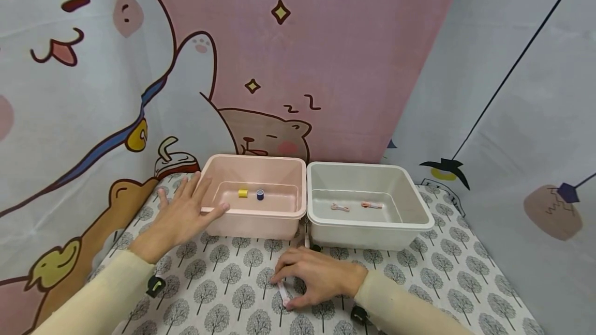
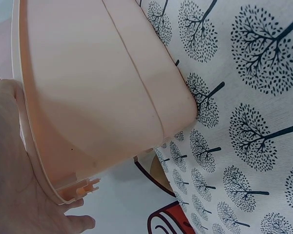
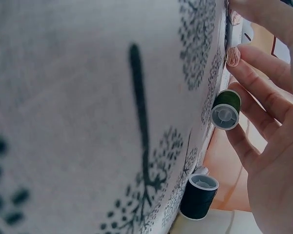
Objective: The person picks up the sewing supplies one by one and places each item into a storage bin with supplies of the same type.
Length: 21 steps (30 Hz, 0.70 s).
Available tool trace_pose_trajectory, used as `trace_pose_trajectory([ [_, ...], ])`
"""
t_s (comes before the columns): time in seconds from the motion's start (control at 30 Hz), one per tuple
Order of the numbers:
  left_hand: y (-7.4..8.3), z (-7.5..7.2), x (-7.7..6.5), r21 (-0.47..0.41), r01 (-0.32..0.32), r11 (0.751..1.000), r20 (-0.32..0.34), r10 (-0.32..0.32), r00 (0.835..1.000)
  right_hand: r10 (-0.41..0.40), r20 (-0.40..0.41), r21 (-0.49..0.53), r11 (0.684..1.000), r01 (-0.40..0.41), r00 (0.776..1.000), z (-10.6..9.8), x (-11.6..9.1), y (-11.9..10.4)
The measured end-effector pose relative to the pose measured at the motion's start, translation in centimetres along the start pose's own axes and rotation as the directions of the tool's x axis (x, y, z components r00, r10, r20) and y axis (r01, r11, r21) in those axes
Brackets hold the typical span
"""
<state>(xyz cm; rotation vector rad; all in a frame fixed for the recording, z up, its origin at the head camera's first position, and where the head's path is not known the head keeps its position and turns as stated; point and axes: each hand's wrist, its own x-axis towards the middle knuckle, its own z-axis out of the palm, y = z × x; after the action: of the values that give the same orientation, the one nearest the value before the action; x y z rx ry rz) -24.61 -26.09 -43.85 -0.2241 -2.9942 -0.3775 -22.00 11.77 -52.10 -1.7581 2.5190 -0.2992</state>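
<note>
My right hand (image 1: 316,275) is low over the tabletop, its thumb and fingertips pinching a pale pink skein of embroidery floss (image 1: 283,293). Close under its palm, in the right wrist view, is a dark green thread spool (image 3: 225,109); a black spool (image 3: 199,195) stands farther off. My left hand (image 1: 181,216) rests on the near left corner of the pink bin (image 1: 253,225), fingers spread and thumb over the rim. Inside that bin lie a yellow spool (image 1: 242,193) and a navy spool (image 1: 260,195). The white bin (image 1: 368,237) contains two floss skeins, one pale (image 1: 340,208), one pinkish (image 1: 371,204).
Both bins stand side by side toward the back of the table, covered by a tree-print cloth (image 1: 242,293). A small pale item (image 1: 307,237) lies at the gap between them. Behind hangs a cartoon-printed curtain (image 1: 344,66).
</note>
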Motion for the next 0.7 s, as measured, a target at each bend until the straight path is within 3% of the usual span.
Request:
trace_pose_trajectory([
  [0.7, 0.02, 0.1, 0.0, -0.002, -0.001, 1.0, -0.006, 0.001, 1.0, -0.005, -0.059, 0.045, 0.999, 0.008, 0.998, -0.73, -0.03, -0.26],
])
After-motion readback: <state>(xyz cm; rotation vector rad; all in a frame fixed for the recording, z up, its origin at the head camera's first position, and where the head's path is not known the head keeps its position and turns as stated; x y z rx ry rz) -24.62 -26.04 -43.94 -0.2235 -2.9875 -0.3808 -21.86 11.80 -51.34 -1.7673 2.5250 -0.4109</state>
